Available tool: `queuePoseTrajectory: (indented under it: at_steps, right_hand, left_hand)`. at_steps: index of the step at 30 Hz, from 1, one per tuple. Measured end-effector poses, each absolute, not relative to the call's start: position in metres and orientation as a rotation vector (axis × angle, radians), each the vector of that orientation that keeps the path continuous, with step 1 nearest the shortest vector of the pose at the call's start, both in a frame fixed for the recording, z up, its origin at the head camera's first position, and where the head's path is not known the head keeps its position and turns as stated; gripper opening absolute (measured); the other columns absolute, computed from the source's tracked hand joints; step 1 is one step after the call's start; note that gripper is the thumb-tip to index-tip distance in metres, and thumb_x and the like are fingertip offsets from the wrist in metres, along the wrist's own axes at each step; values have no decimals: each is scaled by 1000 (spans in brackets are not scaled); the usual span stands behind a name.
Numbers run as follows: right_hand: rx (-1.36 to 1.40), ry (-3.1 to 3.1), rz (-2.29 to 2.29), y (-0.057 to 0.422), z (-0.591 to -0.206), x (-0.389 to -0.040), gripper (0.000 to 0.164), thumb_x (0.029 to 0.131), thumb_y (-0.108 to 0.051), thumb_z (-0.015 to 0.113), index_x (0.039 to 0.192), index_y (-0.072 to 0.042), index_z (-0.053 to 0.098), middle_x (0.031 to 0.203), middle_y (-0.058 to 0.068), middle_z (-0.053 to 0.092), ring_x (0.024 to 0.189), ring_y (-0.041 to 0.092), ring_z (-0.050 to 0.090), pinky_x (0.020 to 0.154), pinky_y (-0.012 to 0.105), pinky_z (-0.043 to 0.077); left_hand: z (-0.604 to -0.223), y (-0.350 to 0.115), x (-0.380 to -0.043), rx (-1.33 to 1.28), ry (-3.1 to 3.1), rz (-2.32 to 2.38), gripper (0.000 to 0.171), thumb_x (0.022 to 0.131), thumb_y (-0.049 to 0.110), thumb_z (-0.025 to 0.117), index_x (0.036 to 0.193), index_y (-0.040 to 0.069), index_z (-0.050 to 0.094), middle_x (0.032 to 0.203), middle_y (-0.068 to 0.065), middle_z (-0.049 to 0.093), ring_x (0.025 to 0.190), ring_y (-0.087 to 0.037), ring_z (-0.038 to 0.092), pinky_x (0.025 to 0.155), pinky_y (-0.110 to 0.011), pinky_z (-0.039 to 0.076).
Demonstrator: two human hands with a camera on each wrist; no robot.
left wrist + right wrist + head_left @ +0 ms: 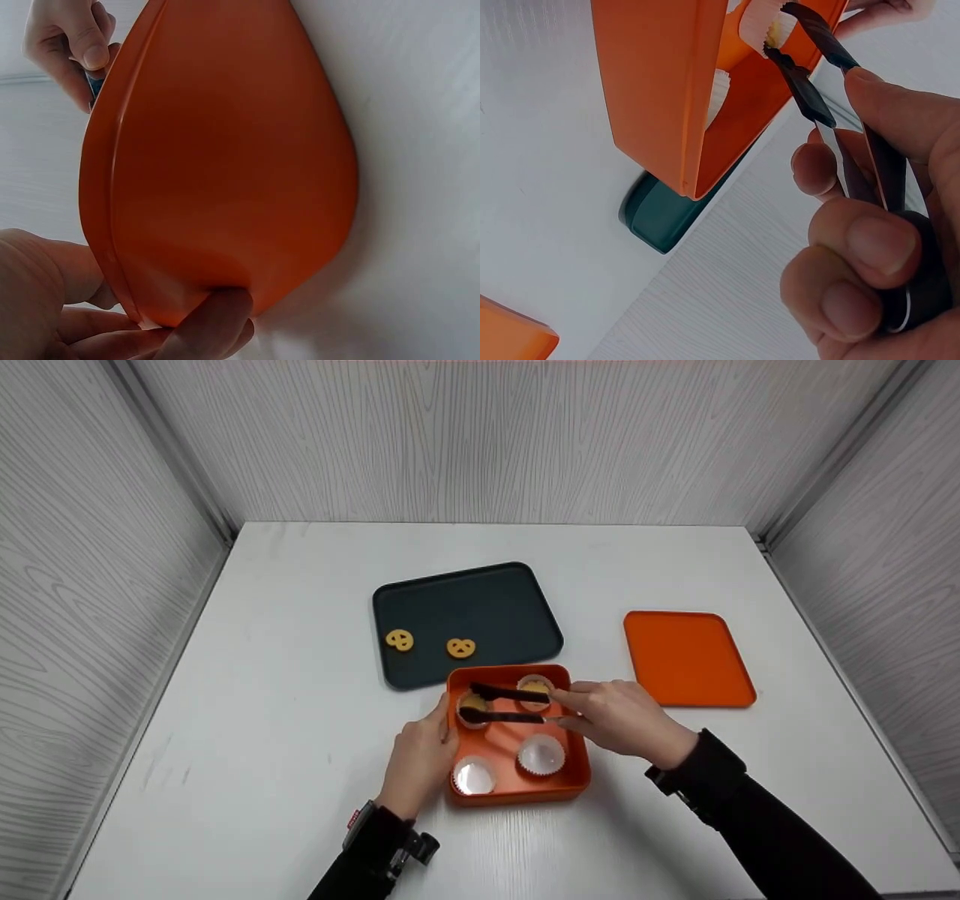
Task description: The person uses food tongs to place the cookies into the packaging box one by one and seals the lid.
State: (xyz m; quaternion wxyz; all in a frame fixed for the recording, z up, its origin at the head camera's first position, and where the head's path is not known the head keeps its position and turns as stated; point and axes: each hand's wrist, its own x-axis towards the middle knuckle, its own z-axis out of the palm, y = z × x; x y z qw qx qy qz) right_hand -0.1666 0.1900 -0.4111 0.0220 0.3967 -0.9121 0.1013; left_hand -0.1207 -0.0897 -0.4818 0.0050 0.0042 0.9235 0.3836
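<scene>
Gripping black-tipped tongs in the right hand, reaching leftward from it to a yellow-filled pleated cup at the far left inside an orange box, held on its left side by the left hand, near a dark tray.

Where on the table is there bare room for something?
The white table is bare left of the dark tray, out to the left wall; behind that tray, up to the back wall; and between it and the orange tray. Crowded: the orange box with paper cups, left hand gripping its side, right hand holding tongs over it.
</scene>
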Motion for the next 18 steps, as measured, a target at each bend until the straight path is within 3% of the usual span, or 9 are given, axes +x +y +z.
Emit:
queuePoseTrajectory:
  at_steps: [6, 13, 18]
  right_hand:
    - [1220, -2821, 313, 193, -407, -166, 38, 89, -23, 81, 123, -8, 74, 72, -1, 56, 52, 9, 43, 48, 19, 33]
    - [1179, -2837, 303, 199, -401, -165, 35, 91, -23, 79, 123, -12, 74, 70, -4, 53, 52, 6, 41, 47, 19, 33]
    - [1141, -2849, 289, 204, -396, -166, 37, 90, -23, 79, 125, -12, 74, 69, -5, 51, 52, 7, 40, 48, 20, 34]
  left_hand:
    - [-481, -89, -121, 5, 2877, 1206, 56, 98, 10, 64, 152, 3, 48, 61, 0, 51, 66, -13, 56, 69, -37, 57]
    - [-481, -89, -122, 3, 2872, 1201, 57, 98, 11, 64, 152, 3, 47, 60, 0, 50, 64, -13, 53, 64, -35, 52]
    - [-482, -90, -121, 2, 2886, 1199, 58, 97, 12, 65, 152, 3, 48, 66, -4, 59, 70, -17, 63, 72, -41, 58]
